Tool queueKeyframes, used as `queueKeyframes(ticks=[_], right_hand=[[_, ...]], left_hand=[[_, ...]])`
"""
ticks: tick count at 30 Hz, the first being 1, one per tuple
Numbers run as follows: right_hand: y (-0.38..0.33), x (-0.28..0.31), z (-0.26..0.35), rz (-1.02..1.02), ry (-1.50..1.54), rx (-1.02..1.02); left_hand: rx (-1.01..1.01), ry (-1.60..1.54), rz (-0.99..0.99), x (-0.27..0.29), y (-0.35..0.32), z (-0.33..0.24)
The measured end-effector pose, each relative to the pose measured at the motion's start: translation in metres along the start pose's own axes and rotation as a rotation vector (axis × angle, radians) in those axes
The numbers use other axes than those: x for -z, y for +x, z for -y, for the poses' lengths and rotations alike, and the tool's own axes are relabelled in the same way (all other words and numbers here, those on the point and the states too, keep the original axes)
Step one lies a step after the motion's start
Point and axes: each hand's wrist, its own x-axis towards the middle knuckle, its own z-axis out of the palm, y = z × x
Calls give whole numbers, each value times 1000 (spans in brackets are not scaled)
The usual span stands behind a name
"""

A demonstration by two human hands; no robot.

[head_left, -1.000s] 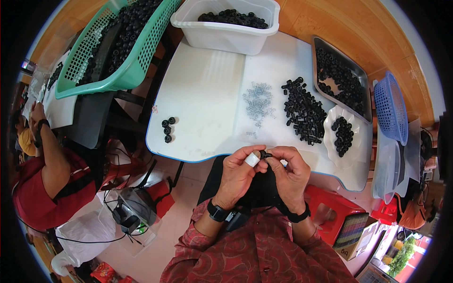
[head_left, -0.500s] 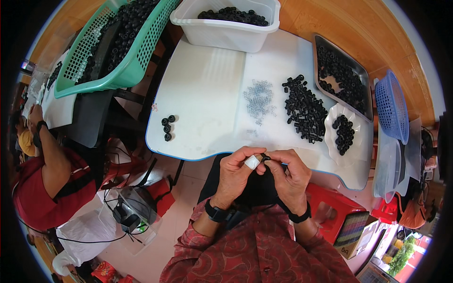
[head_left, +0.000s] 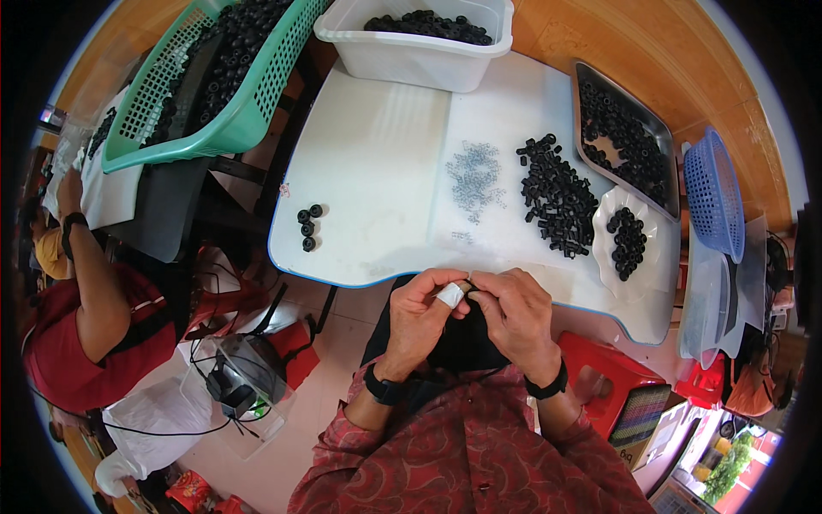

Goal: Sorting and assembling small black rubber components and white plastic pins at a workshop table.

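Note:
Just past the table's near edge, my left hand (head_left: 419, 313) and my right hand (head_left: 518, 317) meet, fingertips pinched together. Between them is a small black part (head_left: 468, 289), mostly covered by the fingers, so its exact shape does not show. White tape (head_left: 450, 295) is wrapped around a finger of my left hand. Beyond my hands, a patch of tiny clear pieces (head_left: 476, 180) lies on the table (head_left: 368, 180). To its right is a heap of short black cylindrical parts (head_left: 556, 201). A few round black parts (head_left: 307, 229) stand at the table's left side.
A white scalloped dish (head_left: 605, 244) and a metal tray (head_left: 673, 190) hold black parts at the right. A white tub (head_left: 411, 64) and a green basket (head_left: 257, 103) of black parts stand farther back. A blue basket (head_left: 715, 193) is far right; a co-worker (head_left: 103, 334) sits at left.
Both hands have shifted slightly left and drawn closer together. The black part between them is now more covered by my fingers.

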Motion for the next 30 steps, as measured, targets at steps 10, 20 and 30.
queueKeyframes(ticks=[10,20,30], right_hand=[[4,-30,-10,-112,-43,60],[10,-62,-17,-180,153,-129],[10,-66,-18,-157,222,-272]], left_hand=[[-221,399,-55,7,10,-13],[-507,841,-121,14,25,-20],[-566,1033,-50,15,25,-22]])
